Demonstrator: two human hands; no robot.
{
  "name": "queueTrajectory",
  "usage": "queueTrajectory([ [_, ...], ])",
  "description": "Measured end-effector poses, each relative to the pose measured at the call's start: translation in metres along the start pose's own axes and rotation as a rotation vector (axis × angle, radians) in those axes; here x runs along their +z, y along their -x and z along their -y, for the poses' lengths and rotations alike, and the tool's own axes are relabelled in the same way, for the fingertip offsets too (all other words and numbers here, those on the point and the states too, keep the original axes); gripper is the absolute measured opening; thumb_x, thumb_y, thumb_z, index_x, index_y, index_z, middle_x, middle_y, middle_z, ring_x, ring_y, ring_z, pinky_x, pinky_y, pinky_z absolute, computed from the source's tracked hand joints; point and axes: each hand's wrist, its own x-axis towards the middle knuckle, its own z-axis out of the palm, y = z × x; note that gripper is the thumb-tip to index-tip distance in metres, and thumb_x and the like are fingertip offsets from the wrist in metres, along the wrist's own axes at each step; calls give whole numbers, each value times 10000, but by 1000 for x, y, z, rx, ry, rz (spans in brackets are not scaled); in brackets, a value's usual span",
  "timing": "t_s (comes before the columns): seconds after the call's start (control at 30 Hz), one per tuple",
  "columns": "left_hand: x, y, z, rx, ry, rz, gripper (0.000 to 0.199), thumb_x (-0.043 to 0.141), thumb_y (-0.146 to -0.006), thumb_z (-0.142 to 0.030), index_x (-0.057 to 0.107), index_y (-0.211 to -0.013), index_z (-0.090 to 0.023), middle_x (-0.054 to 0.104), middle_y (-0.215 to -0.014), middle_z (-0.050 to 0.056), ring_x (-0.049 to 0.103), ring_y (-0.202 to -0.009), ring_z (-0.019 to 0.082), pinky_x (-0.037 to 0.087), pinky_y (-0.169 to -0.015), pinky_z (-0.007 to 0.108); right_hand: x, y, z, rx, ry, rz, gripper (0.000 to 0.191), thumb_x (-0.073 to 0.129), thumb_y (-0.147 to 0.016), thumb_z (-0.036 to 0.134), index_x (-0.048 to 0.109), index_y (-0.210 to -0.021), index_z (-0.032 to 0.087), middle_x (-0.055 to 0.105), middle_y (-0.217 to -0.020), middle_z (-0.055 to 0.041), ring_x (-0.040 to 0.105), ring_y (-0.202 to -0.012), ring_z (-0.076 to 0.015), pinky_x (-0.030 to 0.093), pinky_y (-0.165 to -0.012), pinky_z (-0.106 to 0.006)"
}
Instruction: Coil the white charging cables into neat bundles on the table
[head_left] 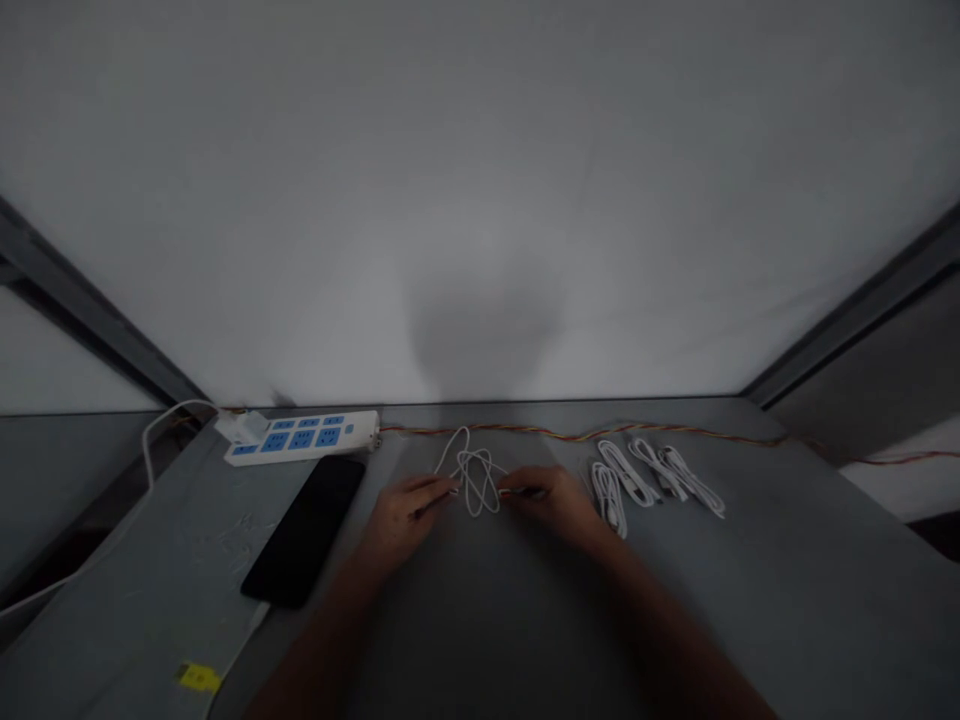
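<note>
A thin white cable (480,487) lies in loose, crossing loops on the grey table between my hands. My left hand (401,515) pinches one end of it, with a small white tip showing at the fingers. Opposite, my right hand (553,500) pinches the cable's other end, close to the loops. Both hands rest low over the table, fingers closed. The exact shape of the connectors is hidden by my fingers and the dim light.
Several bundled white cables (637,475) lie to the right. At left are a white power strip (304,438) with blue sockets and a plugged-in adapter, a black phone (304,530) and a yellow tag (199,677) on a cable. A twisted red-yellow wire (574,437) runs along the back.
</note>
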Motion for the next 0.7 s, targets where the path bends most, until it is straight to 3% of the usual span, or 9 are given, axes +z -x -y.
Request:
queueTrajectory([
  [0.33, 0, -1, -3, -6, -11, -8, 194, 584, -913, -278, 739, -1017, -225, 768, -982, 56, 725, -814, 162, 568, -562, 201, 0, 0, -4, 23, 9, -24, 224, 598, -846, 335, 756, -937, 205, 747, -919, -59, 699, -817, -214, 555, -740, -303],
  [0.7, -1, -1, -6, -66, 2, 49, 210, 563, -919, -286, 738, -1022, -233, 763, -997, 56, 703, -763, 148, 551, -579, 215, 0, 0, -1, 34, 2, -13, 197, 611, -839, 315, 761, -918, 215, 748, -894, -47, 698, -788, -212, 556, -722, -300],
])
